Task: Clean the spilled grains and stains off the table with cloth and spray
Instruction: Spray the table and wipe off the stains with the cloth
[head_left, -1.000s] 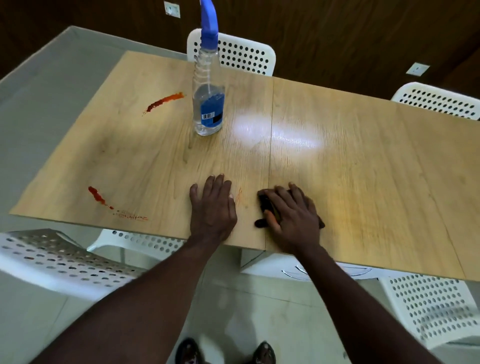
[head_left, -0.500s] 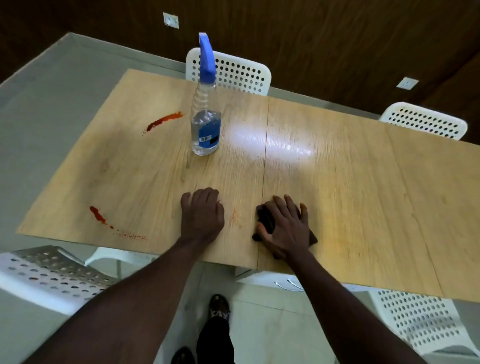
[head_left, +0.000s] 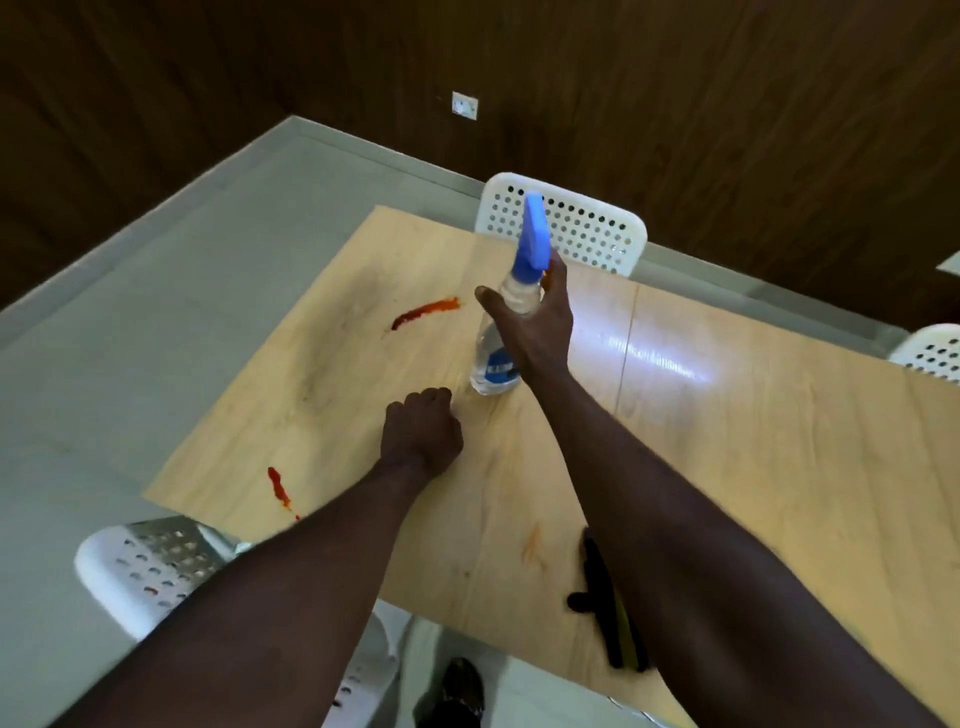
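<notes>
Clear spray bottle in right hand, left hand fisted

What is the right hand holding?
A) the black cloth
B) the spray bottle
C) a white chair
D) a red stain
B: the right hand has its thumb and fingers round the neck of the spray bottle; the black cloth lies apart from that hand.

Label on spray bottle likely illegible
</notes>
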